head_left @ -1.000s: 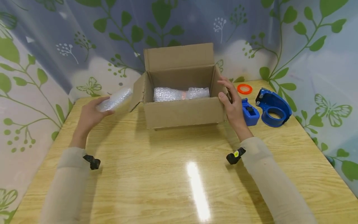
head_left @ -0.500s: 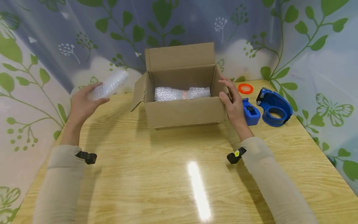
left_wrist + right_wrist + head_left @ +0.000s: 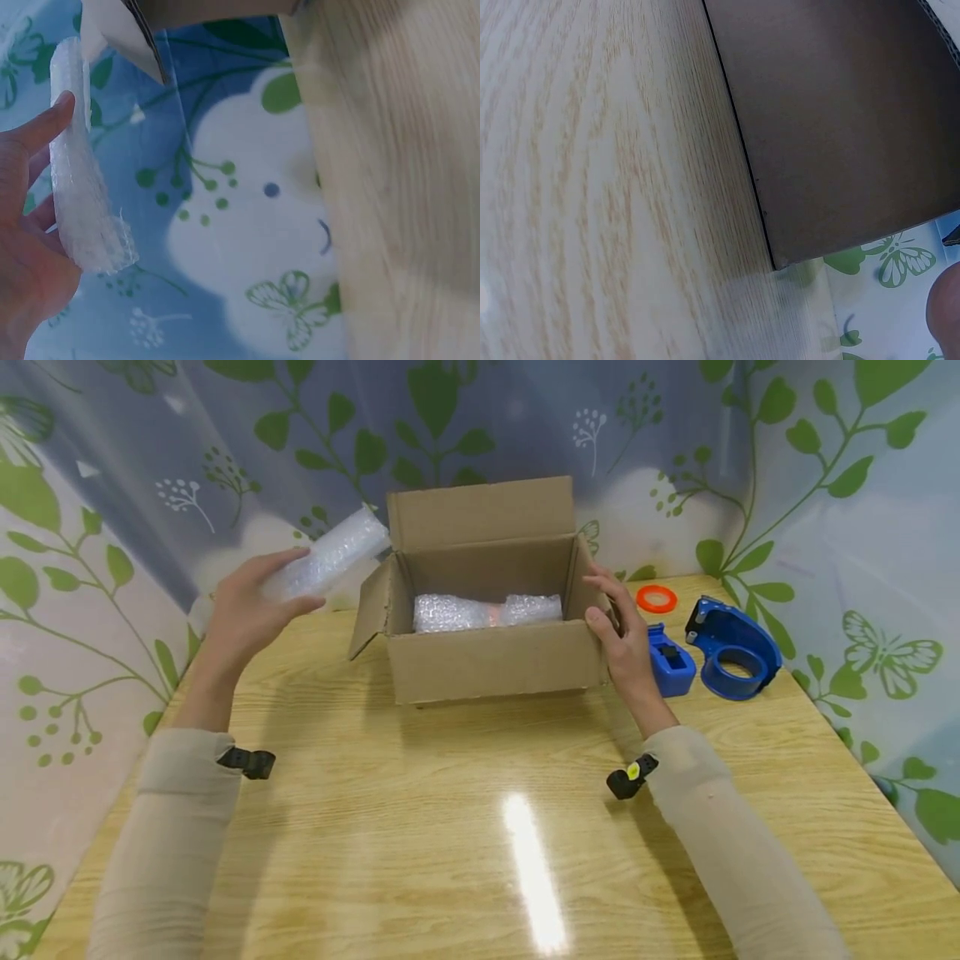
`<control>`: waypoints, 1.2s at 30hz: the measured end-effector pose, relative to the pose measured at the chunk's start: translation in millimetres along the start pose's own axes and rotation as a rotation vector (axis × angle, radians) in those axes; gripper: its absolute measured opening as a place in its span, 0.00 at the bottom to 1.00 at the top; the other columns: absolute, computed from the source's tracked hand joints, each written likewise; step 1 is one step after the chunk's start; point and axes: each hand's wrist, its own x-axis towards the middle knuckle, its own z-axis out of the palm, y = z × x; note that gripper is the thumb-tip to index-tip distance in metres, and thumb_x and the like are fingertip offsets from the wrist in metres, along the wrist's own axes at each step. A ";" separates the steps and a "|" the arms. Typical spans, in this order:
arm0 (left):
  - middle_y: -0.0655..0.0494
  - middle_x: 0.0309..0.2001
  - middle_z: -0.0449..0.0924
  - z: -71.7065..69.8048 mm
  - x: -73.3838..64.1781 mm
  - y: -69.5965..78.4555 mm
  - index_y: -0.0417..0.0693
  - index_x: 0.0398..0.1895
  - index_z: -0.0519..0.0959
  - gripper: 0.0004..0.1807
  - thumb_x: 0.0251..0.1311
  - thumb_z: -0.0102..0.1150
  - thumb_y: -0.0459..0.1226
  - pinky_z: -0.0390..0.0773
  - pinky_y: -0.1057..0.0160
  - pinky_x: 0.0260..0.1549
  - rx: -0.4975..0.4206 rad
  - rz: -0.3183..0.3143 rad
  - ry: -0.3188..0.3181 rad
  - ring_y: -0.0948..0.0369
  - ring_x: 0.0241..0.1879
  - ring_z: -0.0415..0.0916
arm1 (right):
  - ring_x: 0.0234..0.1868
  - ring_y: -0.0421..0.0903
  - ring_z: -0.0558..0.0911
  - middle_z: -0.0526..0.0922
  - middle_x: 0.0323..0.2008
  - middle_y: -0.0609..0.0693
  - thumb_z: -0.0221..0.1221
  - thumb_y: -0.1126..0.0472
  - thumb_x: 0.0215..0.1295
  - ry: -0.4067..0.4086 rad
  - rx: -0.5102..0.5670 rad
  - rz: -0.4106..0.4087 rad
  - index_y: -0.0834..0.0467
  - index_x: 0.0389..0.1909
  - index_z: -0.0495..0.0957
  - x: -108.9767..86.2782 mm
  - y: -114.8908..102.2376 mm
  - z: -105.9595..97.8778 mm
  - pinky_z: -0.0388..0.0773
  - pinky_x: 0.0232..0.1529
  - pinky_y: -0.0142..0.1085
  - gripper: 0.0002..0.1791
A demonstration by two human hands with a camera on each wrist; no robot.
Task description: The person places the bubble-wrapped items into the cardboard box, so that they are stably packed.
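My left hand (image 3: 251,602) grips a bubble-wrapped bundle (image 3: 337,556) by its near end, thumb on one side and fingers on the other. It is raised above the table, its far end close to the left flap of an open cardboard box (image 3: 495,664). In the left wrist view, the clear wrap (image 3: 82,172) looks long and flat along the fingers. Inside the box lies another bubble-wrapped item (image 3: 450,612) with a pinkish band at its middle. My right hand (image 3: 628,643) holds the box's right side, thumb at the front corner; in the right wrist view only a fingertip (image 3: 945,315) shows.
Right of the box stand a small blue tape dispenser (image 3: 672,670) and a larger blue tape dispenser (image 3: 735,681). An orange tape roll (image 3: 656,599) lies behind them. A leaf-patterned curtain (image 3: 517,427) hangs behind the wooden table (image 3: 390,827).
My left hand has lifted the bubble-wrapped bundle off the low left side, then brought it rightward toward the box's left flap. The right hand and the box have stayed put.
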 end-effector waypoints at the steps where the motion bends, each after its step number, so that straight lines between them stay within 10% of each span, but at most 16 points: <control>1: 0.56 0.76 0.68 1.6 1.1 4.2 0.70 0.74 0.72 0.38 0.60 0.76 0.51 0.64 0.40 0.71 -0.005 0.022 -0.004 0.48 0.74 0.64 | 0.80 0.47 0.60 0.67 0.76 0.57 0.54 0.63 0.72 0.000 0.003 0.002 0.68 0.66 0.72 -0.1 -0.2 0.1 0.54 0.80 0.44 0.25; 18: 0.60 0.68 0.78 41.2 25.4 75.6 0.61 0.68 0.80 0.34 0.55 0.80 0.43 0.66 0.53 0.71 -0.132 0.283 -0.073 0.58 0.70 0.70 | 0.80 0.47 0.61 0.67 0.76 0.58 0.53 0.64 0.72 0.001 -0.003 -0.018 0.70 0.66 0.72 -0.3 -0.6 -0.1 0.54 0.80 0.43 0.25; 36: 0.66 0.67 0.78 98.8 45.0 121.9 0.58 0.68 0.80 0.32 0.58 0.77 0.42 0.65 0.64 0.71 -0.131 0.406 -0.245 0.67 0.70 0.69 | 0.80 0.48 0.60 0.67 0.76 0.56 0.53 0.63 0.72 0.001 0.007 -0.006 0.69 0.67 0.72 -1.0 0.8 1.0 0.53 0.80 0.43 0.25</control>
